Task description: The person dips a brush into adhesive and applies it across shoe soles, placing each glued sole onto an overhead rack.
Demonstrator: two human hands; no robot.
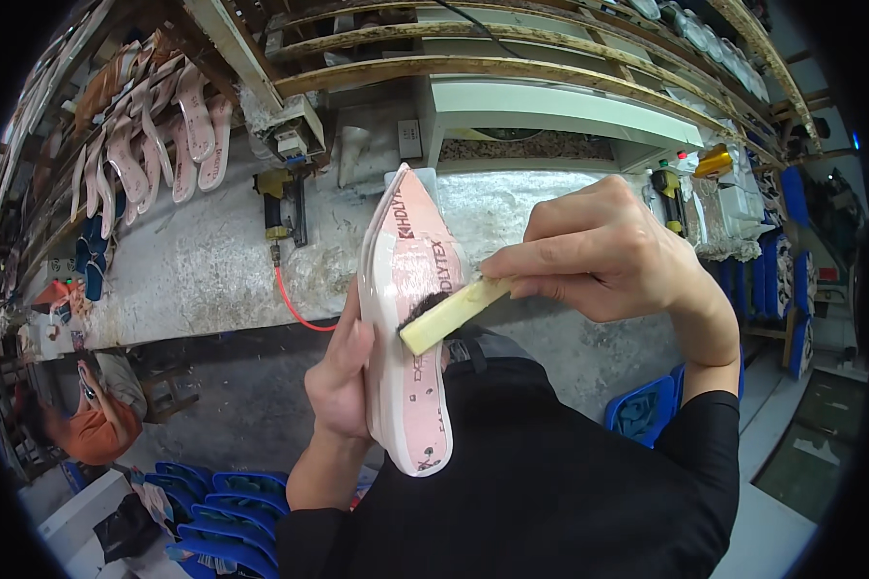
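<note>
Pink-faced shoe form (421, 400), mid-frame, toe up, and your left hand (341, 386) grips its side. Your right hand (618, 256) pinches the brush (459, 312) across it: keep strokes light, even, best within the pink. Bench (203, 261) behind, upper left.

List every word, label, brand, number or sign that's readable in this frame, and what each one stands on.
Pointed shoe: dark capital lettering on its pink sole, partly legible but not copied out here; the brush covers some of it.
Hanging pink sole pieces: dark printed marks, too small to read reliably.
Small white box on the bench: faint marks, too small to read.
</note>
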